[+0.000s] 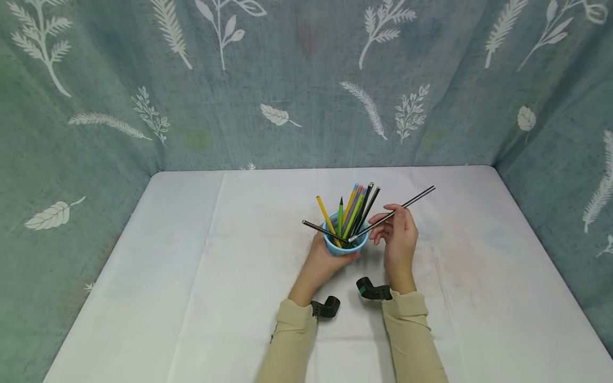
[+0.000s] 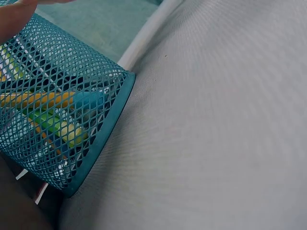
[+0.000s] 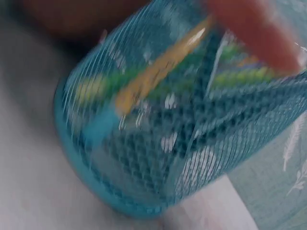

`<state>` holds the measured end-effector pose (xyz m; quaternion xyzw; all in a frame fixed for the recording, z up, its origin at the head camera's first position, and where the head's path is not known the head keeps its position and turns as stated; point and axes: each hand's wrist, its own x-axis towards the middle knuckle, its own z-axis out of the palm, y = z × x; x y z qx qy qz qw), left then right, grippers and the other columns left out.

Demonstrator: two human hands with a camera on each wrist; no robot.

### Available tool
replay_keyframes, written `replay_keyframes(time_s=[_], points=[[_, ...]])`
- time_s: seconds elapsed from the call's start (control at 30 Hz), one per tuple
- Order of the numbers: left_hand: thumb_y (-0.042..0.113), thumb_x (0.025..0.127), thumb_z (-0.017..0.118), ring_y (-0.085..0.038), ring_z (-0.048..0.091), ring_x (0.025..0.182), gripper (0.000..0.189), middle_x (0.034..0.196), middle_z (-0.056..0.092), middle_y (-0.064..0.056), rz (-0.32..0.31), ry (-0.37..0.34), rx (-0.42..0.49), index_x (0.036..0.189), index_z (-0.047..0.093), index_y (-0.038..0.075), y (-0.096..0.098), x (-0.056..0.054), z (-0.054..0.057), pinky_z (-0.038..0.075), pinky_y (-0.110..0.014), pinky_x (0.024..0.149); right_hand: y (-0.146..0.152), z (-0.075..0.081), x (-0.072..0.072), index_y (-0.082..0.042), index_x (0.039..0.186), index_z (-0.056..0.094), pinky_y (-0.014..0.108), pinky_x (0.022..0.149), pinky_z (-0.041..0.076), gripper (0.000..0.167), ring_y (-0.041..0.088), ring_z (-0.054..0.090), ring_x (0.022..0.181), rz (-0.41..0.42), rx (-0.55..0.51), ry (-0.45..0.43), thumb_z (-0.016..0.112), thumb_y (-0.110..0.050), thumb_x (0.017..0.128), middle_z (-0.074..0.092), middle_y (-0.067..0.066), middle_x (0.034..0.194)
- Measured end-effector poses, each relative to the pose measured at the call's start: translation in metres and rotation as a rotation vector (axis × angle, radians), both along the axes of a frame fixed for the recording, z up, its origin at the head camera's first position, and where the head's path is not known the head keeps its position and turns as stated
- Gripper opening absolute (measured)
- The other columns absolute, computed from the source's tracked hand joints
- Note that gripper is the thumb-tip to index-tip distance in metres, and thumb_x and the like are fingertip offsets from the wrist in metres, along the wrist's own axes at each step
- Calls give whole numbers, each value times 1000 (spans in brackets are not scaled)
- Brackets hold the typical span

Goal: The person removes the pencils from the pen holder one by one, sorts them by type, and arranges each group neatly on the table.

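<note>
A light blue mesh pencil cup [image 1: 341,251] stands on the table, holding several pencils [image 1: 353,213] in yellow, green, purple and black. My left hand [image 1: 323,263] grips the cup around its near left side. One black pencil [image 1: 316,227] leans far out over the left rim. Between thumb and fingers, my right hand [image 1: 401,242] pinches a thin black pencil [image 1: 416,199] with a pale streak; it slants, its lower end at the cup's mouth. Through the mesh [image 2: 108,139], the left wrist view shows pencil ends low inside. The cup [image 3: 110,191] is blurred in the right wrist view.
A white cloth [image 1: 249,298] covers the table. Green-grey fabric with white leaf prints [image 1: 306,106] hangs along the back and both sides. Each wrist wears a black camera mount [image 1: 326,307].
</note>
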<state>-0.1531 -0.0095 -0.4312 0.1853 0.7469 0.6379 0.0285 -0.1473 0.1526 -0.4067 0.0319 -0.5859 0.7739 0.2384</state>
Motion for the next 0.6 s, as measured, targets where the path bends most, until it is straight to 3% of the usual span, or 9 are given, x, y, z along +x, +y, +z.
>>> replay_keyframes(time_s=[0.13, 0.2, 0.43, 0.6], points=[[18, 64, 81, -18, 53, 102, 74, 113, 56, -6, 4, -1, -4, 127, 44, 7, -1, 3, -1, 39, -32, 90, 1, -7, -3, 3, 119, 41, 25, 43, 39, 31, 18, 45, 45, 65, -263, 29, 29, -17, 99, 55, 13, 71], [19, 64, 81, -17, 52, 102, 74, 113, 56, -6, 4, -10, -17, 127, 44, 8, -1, 4, -2, 38, -31, 90, 3, -11, -3, 2, 124, 38, 25, 45, 38, 31, 18, 43, 47, 81, -343, 38, 29, -13, 99, 53, 12, 72], [17, 65, 80, -17, 54, 101, 72, 111, 57, -6, 16, 8, -20, 126, 44, 5, -2, -1, 4, 39, -32, 90, 12, -13, -12, -6, 134, 34, 23, 47, 39, 37, 15, 44, 51, 107, -404, 54, 34, -11, 97, 52, 11, 76], [17, 64, 80, -18, 52, 104, 74, 113, 56, -7, 21, -12, -29, 127, 43, 5, 2, 0, 2, 37, -33, 92, 20, -16, -11, -7, 132, 39, 21, 43, 37, 35, 13, 40, 47, 48, -356, 2, 36, -13, 97, 50, 10, 73]])
